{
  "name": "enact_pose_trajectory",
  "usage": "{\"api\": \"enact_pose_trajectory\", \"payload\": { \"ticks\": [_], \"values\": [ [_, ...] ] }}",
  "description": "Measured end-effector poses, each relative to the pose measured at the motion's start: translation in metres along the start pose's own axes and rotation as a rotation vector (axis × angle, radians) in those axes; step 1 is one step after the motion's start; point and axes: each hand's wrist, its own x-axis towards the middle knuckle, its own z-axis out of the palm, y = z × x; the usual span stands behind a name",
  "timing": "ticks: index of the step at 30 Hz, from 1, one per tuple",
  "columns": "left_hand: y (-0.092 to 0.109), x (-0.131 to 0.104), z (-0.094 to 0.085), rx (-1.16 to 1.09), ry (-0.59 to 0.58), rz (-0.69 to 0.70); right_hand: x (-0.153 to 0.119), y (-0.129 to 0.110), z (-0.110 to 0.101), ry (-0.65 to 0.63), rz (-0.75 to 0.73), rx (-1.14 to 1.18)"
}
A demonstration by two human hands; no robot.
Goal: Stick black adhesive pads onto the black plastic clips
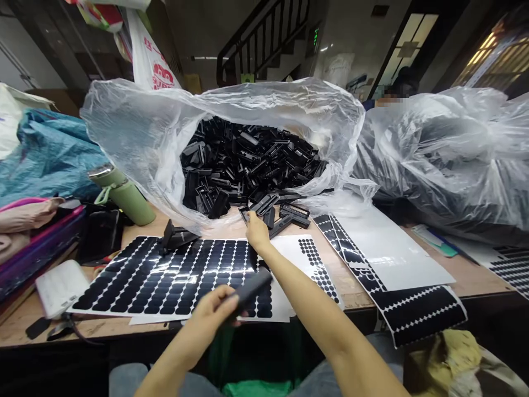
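Observation:
My left hand [219, 309] is closed on a dark plastic part [252, 288], held above the front edge of a sheet of black stickers [165, 275]. Further forward, my right hand [257, 230] reaches to loose black parts [294, 214] lying at the mouth of a clear plastic bag [136, 132]. Its fingers are at one of these parts, but whether they grip it cannot be made out. Many more black parts [248, 160] fill the bag. A separate black piece [177, 237] stands on the sticker sheet's back edge.
A green bottle [132, 201], a white box [61, 286] and a purple tray [37, 264] are at the left. More sticker sheets [417, 311] lie at the right, below a second plastic bag [454, 160]. A person [403, 91] is partly visible behind it.

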Motion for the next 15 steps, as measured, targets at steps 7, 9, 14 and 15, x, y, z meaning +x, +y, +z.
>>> {"api": "enact_pose_trajectory", "payload": {
  "ticks": [7,9,14,15],
  "values": [
    [-0.020,0.045,-0.020,-0.449,0.476,0.265,-0.016,-0.020,0.005,0.071,0.041,0.067],
    [-0.019,0.049,-0.016,-0.447,0.454,0.269,0.000,-0.026,0.007,0.028,0.146,0.152],
    [-0.017,0.052,-0.019,-0.466,0.527,0.292,0.008,-0.023,0.000,-0.037,0.203,0.354],
    [-0.018,0.053,-0.021,-0.478,0.556,0.297,-0.002,-0.022,-0.001,-0.059,0.204,0.411]
  ]
}}
